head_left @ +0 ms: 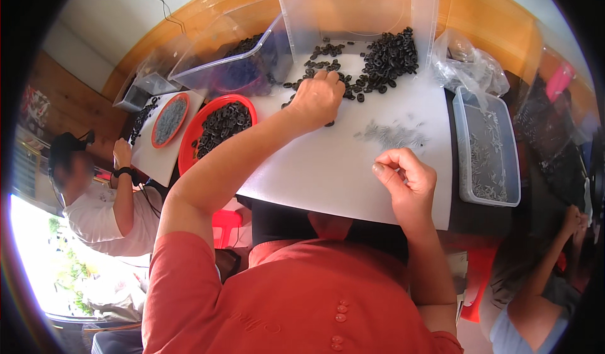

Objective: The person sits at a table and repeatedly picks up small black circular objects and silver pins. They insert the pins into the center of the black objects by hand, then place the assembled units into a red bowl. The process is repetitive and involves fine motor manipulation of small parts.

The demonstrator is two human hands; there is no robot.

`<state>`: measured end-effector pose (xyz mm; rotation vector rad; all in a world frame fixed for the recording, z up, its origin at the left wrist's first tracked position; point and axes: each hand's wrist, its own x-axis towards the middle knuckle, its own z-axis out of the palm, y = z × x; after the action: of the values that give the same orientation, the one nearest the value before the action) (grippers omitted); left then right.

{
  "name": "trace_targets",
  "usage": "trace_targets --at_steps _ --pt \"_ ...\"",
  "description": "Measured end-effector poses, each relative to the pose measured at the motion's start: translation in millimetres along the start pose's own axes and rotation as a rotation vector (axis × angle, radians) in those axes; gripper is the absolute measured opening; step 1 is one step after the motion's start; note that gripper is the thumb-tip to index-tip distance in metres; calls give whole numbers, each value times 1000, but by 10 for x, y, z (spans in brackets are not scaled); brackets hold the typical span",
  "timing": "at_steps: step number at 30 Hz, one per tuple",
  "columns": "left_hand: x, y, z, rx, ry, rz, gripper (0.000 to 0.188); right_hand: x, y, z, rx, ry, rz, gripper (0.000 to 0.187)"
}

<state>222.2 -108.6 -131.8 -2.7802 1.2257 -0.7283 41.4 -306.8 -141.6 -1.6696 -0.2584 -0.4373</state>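
My left hand [317,99] reaches over the white work surface [302,184], its fingers curled down at the edge of a spread of small black ring-like pieces [392,58]. Whatever those fingers hold is hidden under the hand. Nearer to me, my right hand [411,184] is closed in a pinch, thumb against forefinger, beside a loose scatter of tiny grey-white slivers [391,134]. Anything between its fingertips is too small to make out.
To the left sit a red bowl [184,153] of black pieces and a clear bin [277,42]. A clear tray [463,165] of slivers and a plastic bag [469,64] lie right. One person [107,209] works at left; another person's arm [542,272] shows at right.
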Motion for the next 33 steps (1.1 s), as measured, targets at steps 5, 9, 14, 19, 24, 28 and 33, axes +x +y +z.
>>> trace_targets --at_steps 5,9,14,19,24,28,33 --pt "-249 251 -503 -621 -304 -77 10 -40 79 -30 36 36 53 7" --pt "-566 307 -661 -926 -484 -192 14 -47 93 8 35 30 33 9" --pt "-870 286 -677 -1036 -233 -337 13 -47 88 23 55 24 47 9" --pt "-950 386 -697 -876 -99 -214 11 -33 108 33 29 19 61 9" --pt "-878 493 -596 -609 -35 -197 20 -35 119 28 19 14 72 9" --pt "-757 496 -501 -500 -111 -193 24 -41 110 37 23 26 78 9" --pt "-730 466 -479 -335 -79 -40 15 -48 102 30 15 28 75 9"
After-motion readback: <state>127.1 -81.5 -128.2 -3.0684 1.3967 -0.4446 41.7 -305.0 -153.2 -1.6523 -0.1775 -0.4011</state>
